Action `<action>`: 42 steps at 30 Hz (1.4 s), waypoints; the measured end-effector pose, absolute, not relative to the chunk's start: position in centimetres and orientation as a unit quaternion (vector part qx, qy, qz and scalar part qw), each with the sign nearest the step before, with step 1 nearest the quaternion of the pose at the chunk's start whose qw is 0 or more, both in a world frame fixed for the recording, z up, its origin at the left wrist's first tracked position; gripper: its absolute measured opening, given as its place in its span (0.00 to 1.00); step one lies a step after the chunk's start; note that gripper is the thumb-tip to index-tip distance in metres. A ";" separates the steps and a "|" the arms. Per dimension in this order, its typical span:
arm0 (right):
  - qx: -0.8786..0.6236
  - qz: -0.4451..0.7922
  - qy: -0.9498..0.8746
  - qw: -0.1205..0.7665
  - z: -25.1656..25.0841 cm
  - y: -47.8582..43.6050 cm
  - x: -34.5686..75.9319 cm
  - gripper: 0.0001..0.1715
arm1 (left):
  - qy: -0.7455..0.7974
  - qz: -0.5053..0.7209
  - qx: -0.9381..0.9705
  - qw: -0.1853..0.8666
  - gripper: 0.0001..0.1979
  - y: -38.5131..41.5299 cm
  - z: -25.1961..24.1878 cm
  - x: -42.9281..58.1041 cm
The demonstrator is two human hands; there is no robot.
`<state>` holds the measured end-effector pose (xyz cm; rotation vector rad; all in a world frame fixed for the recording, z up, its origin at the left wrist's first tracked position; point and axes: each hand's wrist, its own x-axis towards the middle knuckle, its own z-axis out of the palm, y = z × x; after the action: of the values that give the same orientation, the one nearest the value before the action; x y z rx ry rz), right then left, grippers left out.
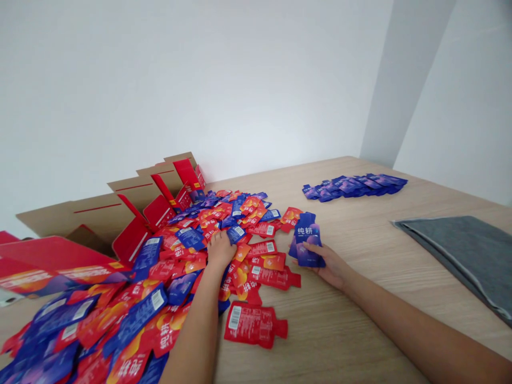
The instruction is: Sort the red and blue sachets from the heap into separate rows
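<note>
A big heap of flat red and blue pouches (168,277) covers the left half of the wooden table (360,320). My left hand (219,248) reaches into the heap, fingers closed on a blue pouch (236,233) at its top. My right hand (330,266) rests on the table just right of the heap and holds a small stack of blue pouches (308,240) upright, printed face toward me. A single red pouch (254,324) lies apart at the near edge of the heap.
A row of sorted blue pouches (356,186) lies at the far right of the table. Flattened red-and-brown cartons (120,208) stand behind the heap by the white wall. A grey cloth (468,250) lies at the right edge.
</note>
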<state>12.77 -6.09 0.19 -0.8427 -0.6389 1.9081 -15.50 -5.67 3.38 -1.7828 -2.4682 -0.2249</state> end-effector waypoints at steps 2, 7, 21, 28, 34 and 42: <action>-0.348 0.774 -0.270 0.455 0.1 -6.1 12.7 0.12 | -0.806 -0.048 -0.589 0.035 0.27 -5.8 2.9 -16.1; -0.356 0.767 -0.278 0.456 0.1 -6.0 12.8 0.10 | -0.807 -0.075 -0.580 0.086 0.30 -5.8 2.7 -15.8; -0.366 0.802 -0.232 0.412 0.9 -5.9 12.9 0.11 | -0.611 -0.381 -0.694 -0.018 0.12 -6.8 7.6 -12.1; -0.286 0.824 -0.300 0.387 0.8 -6.8 12.7 0.17 | -0.454 -0.392 -0.772 -0.210 0.19 -7.7 7.0 -5.5; -0.275 0.806 -0.386 0.354 0.5 -7.8 12.3 0.23 | -0.550 -0.436 -0.675 -0.228 0.13 -6.6 3.8 -5.5; -0.353 0.702 -0.333 0.522 0.2 -5.9 12.7 0.24 | -0.558 -0.252 -0.589 -0.528 0.20 -7.4 2.3 -3.1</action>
<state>12.67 -5.91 0.19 -0.8449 -0.7975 1.6815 -3.07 -7.40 2.30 -2.9481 -2.7948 -1.2616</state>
